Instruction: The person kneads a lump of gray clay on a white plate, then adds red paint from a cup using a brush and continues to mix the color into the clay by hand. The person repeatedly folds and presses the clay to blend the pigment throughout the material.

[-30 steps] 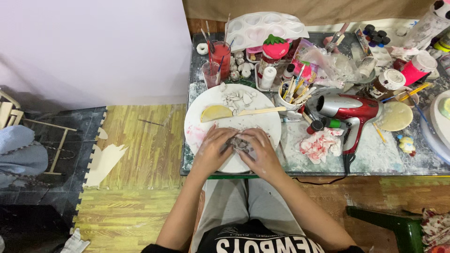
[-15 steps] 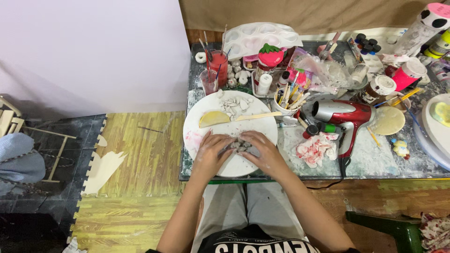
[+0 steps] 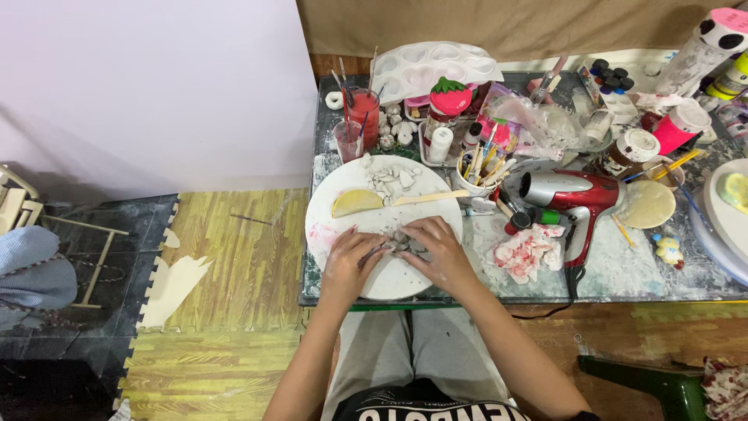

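Still both hands (image 3: 397, 253) pinching grey clay lump (image 3: 403, 242) over white round board (image 3: 343, 234), unmoved.

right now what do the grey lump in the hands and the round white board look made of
Grey lump: likely soft clay, matte and lumpy, pinched between left hand and right hand. Round white board: smooth hard surface, perhaps plastic or coated wood, smeared with pink stains.

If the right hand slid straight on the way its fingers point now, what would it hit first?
The right hand points left across the round white board, so it would most likely meet the grey clay lump at its fingertips, then the left hand. Depth is unclear.
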